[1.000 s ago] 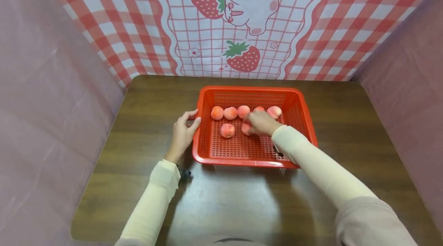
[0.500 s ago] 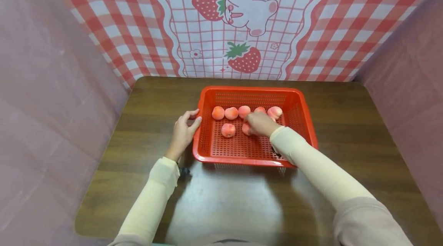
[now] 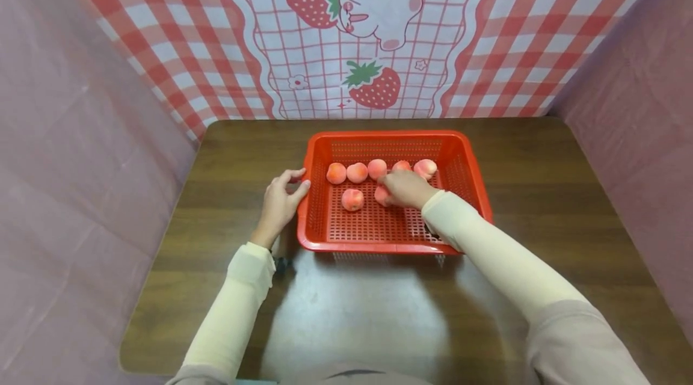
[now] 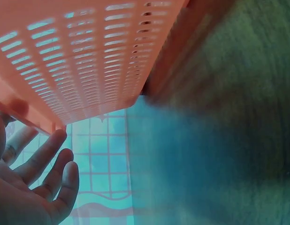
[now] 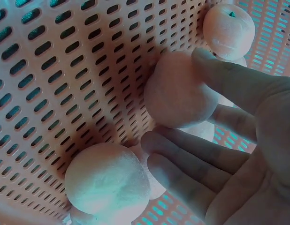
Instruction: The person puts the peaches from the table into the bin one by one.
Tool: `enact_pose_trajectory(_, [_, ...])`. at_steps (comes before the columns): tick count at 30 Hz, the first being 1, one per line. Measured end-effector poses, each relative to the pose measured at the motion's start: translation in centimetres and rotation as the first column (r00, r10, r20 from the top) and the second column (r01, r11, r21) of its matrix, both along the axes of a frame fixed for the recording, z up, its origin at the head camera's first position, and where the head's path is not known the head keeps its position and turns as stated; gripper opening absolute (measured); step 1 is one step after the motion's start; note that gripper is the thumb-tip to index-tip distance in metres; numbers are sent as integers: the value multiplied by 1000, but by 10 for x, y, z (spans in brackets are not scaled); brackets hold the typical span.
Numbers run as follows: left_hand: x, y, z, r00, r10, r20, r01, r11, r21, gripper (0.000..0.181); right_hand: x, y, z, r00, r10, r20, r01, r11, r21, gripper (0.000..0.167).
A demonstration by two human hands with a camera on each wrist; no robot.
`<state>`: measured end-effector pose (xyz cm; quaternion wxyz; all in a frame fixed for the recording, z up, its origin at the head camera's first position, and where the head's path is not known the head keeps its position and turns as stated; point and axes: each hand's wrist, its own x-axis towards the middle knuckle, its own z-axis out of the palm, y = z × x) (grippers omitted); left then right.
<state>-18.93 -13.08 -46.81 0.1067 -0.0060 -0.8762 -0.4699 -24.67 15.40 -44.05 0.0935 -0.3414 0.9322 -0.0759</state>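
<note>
A red plastic basket (image 3: pixel 373 248) with slotted walls holds several peaches. My left hand (image 3: pixel 278 201) is at its left side, fingertips and thumb touching the rim; in the left wrist view the fingers (image 4: pixel 41 159) are loosely bent against the rim edge. Inside the basket, my right hand (image 3: pixel 408 188) holds a peach (image 5: pixel 178 89) between thumb and fingers. To its left sits another peach (image 3: pixel 352 200). Along the back is a row of peaches (image 3: pixel 357 172), partly hidden by the right hand. One peach (image 5: pixel 107 180) lies close below the fingertips in the right wrist view.
The basket stands on a brown wooden table (image 3: pixel 227 192). Behind the table hangs a checked cloth (image 3: pixel 184 42) with strawberry prints. Pinkish cloth walls (image 3: pixel 81 192) flank both sides. Bare tabletop (image 3: pixel 357 307) lies in front of the basket.
The view shifts slightly with the head. Both hands keep nearly the same place, the left at the rim and the right on the same peach.
</note>
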Motion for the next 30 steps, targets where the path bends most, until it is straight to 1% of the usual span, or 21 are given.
enact_pose_trajectory(3, [-1, -1, 3, 1000, -7, 13, 7, 1000, -9, 34, 0, 1, 2, 1000, 10, -1, -10, 1000, -14, 9])
enact_pose_trajectory(6, [-1, -3, 4, 999, -16, 27, 16, 1000, -9, 35, -1, 1, 6, 999, -12, 46, 12, 1000, 6, 12])
enact_pose_trajectory(10, [-1, -6, 6, 999, -20, 41, 20, 1000, -18, 35, 0, 1, 14, 994, -56, 90, 51, 997, 55, 28])
enact_pose_trajectory(12, [-1, -6, 7, 999, -21, 49, 22, 999, -28, 35, 0, 2, 18, 994, -64, 90, 58, 996, 71, 35])
enact_pose_trajectory(15, [-1, -6, 8, 998, -22, 59, 25, 999, -35, 36, 1, 4, 22, 993, -79, 85, 73, 995, 68, 44])
enact_pose_trajectory(17, [-1, -6, 8, 998, -24, 62, 27, 999, -42, 36, 2, 6, 25, 991, -95, 93, 90, 994, 54, 46])
enact_pose_trajectory(23, [-3, -8, 7, 999, -30, 40, 32, 998, -48, 33, 0, 12, 38, 979, -169, 116, 172, 985, -18, 46])
enact_pose_trajectory(30, [-5, -7, 8, 998, -52, 36, 54, 997, -47, 34, -2, 25, 47, 969, -211, 126, 223, 970, -93, 45])
